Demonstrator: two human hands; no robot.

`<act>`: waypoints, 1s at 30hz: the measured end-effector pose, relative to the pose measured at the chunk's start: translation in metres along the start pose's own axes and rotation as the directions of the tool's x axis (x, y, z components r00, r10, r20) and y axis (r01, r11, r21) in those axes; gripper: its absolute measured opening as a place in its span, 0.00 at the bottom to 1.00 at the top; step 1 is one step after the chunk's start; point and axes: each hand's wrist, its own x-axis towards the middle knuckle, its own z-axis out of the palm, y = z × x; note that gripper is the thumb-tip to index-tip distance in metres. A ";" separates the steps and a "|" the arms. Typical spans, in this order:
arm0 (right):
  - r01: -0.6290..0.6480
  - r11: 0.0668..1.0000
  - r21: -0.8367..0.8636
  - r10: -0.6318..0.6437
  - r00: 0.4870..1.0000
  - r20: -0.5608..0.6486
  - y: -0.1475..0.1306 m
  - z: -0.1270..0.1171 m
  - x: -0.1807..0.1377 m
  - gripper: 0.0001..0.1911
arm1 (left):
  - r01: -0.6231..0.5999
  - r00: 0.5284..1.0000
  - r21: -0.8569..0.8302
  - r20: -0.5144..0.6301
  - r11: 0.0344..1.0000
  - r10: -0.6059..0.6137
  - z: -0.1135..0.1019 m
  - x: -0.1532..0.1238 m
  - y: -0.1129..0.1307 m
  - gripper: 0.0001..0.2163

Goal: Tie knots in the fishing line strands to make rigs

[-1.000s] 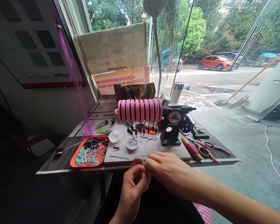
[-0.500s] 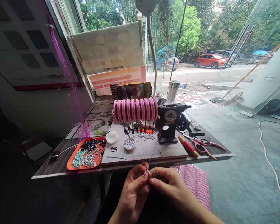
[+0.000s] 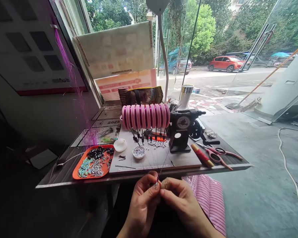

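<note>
My left hand [image 3: 144, 200] is closed, pinching a small silver metal fitting [image 3: 156, 183] at the thumb and fingertips. Thin line [image 3: 164, 161] runs from the winder area down to these fingertips. Pressed close beside it, my right hand [image 3: 180, 196] is also closed in a pinch. Tan tape [image 3: 166, 182] wraps its index finger; whatever lies between its fingertips is too small to make out. Beyond the hands, pink spools [image 3: 146, 116] sit in a row on a black hand-cranked winder [image 3: 180, 132], with several dark weighted ends hanging below them.
An orange tray [image 3: 75, 172] holds black, turquoise and silver small parts. On the white board [image 3: 151, 168] stand a bowl of beads [image 3: 139, 152] and a white lid [image 3: 120, 144]. Pink-handled scissors [image 3: 220, 155] and a red-yellow stick [image 3: 201, 155] lie right. Bagged pink spools [image 3: 206, 200] are below the table.
The view has shifted slightly. Both hands stay together at the table's front edge, still pinching, with only small finger movement; the right forearm sits a little steeper.
</note>
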 end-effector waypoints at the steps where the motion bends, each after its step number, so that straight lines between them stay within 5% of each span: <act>1: -0.005 1.000 0.027 0.005 1.000 -0.009 0.001 -0.001 0.000 0.12 | -0.007 1.000 0.006 -0.002 1.000 0.007 -0.001 0.000 0.000 0.10; 10: -0.154 0.786 0.598 0.139 0.988 0.072 -0.008 -0.013 0.013 0.08 | -0.100 0.992 0.184 0.099 0.978 0.082 -0.005 0.005 0.003 0.06; 17: -0.191 0.766 0.614 0.161 0.981 0.105 -0.012 -0.008 0.022 0.10 | -0.148 0.980 0.263 0.166 0.953 0.107 -0.006 0.005 0.010 0.04; 24: -0.194 0.772 0.606 0.182 0.980 0.082 -0.012 -0.009 0.022 0.11 | -0.111 0.994 0.365 0.027 0.924 0.109 0.002 0.008 0.010 0.10; 30: -0.162 0.802 0.575 0.136 0.987 0.088 -0.010 -0.009 0.023 0.11 | -0.093 0.995 0.312 0.055 0.945 0.080 0.003 0.010 0.014 0.12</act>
